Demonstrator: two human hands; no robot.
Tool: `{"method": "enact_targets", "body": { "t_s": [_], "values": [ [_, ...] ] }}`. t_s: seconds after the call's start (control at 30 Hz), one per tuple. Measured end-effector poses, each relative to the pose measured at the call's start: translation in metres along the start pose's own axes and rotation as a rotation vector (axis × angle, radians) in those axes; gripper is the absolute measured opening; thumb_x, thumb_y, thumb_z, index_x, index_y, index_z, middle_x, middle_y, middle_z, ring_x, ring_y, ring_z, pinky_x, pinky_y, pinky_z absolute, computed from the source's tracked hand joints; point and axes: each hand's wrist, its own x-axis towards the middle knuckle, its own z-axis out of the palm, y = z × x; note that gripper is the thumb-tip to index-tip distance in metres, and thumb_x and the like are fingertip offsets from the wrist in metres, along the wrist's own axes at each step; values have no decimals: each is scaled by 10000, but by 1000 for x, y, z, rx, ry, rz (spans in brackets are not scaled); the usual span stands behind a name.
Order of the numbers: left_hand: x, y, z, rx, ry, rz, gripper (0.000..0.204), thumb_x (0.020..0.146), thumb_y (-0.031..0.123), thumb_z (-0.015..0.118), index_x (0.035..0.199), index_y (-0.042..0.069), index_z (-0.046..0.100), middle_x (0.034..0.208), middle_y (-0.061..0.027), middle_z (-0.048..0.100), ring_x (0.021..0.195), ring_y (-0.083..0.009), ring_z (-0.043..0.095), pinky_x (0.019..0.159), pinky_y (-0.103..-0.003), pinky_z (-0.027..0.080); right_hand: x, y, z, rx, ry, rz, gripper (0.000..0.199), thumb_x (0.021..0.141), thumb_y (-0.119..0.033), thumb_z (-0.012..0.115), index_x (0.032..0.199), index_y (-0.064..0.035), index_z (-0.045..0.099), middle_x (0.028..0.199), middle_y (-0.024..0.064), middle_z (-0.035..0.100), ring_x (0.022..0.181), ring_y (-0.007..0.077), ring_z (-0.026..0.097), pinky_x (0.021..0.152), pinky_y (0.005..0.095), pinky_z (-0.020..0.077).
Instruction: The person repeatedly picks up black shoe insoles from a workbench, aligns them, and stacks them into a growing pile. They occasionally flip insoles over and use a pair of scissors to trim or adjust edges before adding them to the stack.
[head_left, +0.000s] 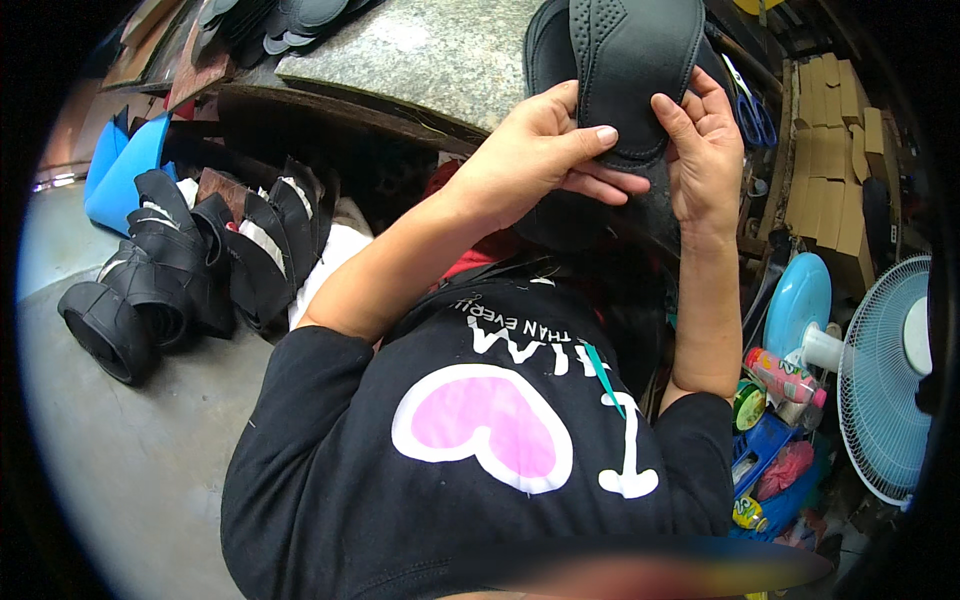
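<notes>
while hands (707,155) grip lower sides, black stitched piece (638,75) lies between.

The person wore a black T-shirt (585,420) with a large pink heart (525,430) edged in white. White lettering (629,452) stood above and right of the heart; short black sleeves (300,400) flanked the heart on both sides.

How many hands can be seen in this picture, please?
2: the left hand holds the black stitched piece at its lower left, and the right hand holds it at its right edge. Others could be hidden, but none shows.
</notes>
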Motion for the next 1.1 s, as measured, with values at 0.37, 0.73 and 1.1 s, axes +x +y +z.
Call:
{"method": "enact_targets", "body": {
  "t_s": [0.37, 0.73, 1.1],
  "values": [
    [-4, 2, -8, 14, -52, 50, 461, 944, 40, 499, 1365, -22, 319, 1270, -212, 527, 1034, -370, 636, 845, -378, 578, -2, 0, 0, -166, -88, 31, 639, 800, -36, 736, 1333, 29, 390, 1041, 145, 663, 968, 197, 652, 874, 294, 526],
    [-9, -2, -5, 51, -23, 73, 418, 989, 102, 433, 1372, -1, 298, 1242, -180, 537, 972, -318, 664, 795, -340, 588, -4, -4, 3, -97, -65, 48, 622, 834, -60, 700, 1346, 22, 357, 1076, 111, 644, 950, 146, 623, 835, 265, 503],
    [-43, 6, -10, 333, -126, -156, 326, 982, 25, 403, 1296, -55, 372, 1052, -158, 622, 899, -226, 689, 747, -283, 579, 33, -45, -22, 268, 134, -50, 248, 979, -189, 526, 1157, -25, 581, 1126, 76, 647, 1007, 168, 632, 879, 293, 519]
  ]
}}
